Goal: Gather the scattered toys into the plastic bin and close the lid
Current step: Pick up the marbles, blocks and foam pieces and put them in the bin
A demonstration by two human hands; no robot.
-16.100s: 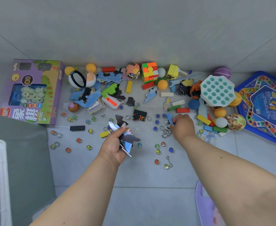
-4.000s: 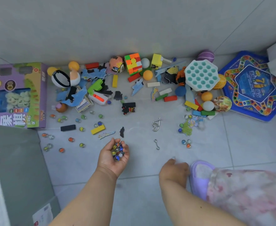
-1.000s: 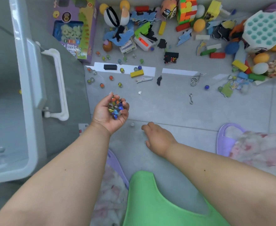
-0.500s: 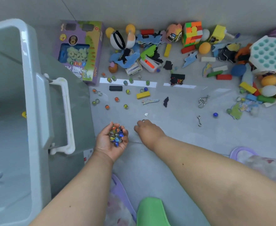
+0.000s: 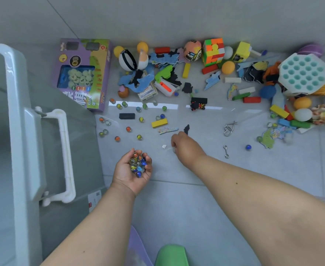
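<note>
- Head view: the left hand [image 5: 132, 172] is palm up and cupped, its fingers curled round a heap of marbles [image 5: 137, 164].
- The right hand [image 5: 184, 147] reaches down to the floor [image 5: 177, 208], knuckles up, fingers curled under; whether they pinch anything cannot be told. A small white bit [image 5: 164, 146] lies just beside it.
- The bin [image 5: 17, 131] stands at the left, open, its white handle [image 5: 65, 156] facing the hands.
- Loose marbles lie scattered between the bin and the right hand, near a yellow block [image 5: 159, 123] and a black block [image 5: 126, 116].
- A purple box [image 5: 83, 73] sits beside the bin.
- More toys crowd the wall: a cube [image 5: 214, 51], balls, puzzle pieces, a teal pop toy [image 5: 302, 73].
- Two metal rings [image 5: 229, 128] lie right of the right hand.
</note>
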